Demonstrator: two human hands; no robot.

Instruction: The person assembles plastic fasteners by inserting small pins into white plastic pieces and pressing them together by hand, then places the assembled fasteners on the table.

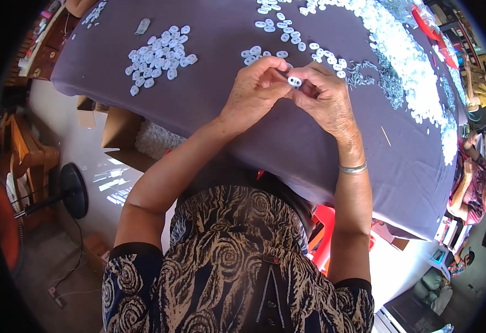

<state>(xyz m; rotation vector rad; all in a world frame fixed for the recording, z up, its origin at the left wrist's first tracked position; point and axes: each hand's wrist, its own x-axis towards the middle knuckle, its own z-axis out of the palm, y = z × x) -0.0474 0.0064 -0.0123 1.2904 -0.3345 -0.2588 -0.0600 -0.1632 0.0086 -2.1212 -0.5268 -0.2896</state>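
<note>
White and two-holed, the piece (294, 81) is sitting pinched between your left hand (257, 90) and right hand (327, 93), meeting above the surface (215, 33), and you should be gripping its edges lightly, leaving both holes clear.

On the table (218, 50) lie pieces (158, 54) left — a heap (401, 64) right.

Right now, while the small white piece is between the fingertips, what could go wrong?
The small white piece, at the fingertips of the left hand and right hand, could slip and be lost among similar white pieces beyond. The right hand might also brush the grey bits close by.
</note>
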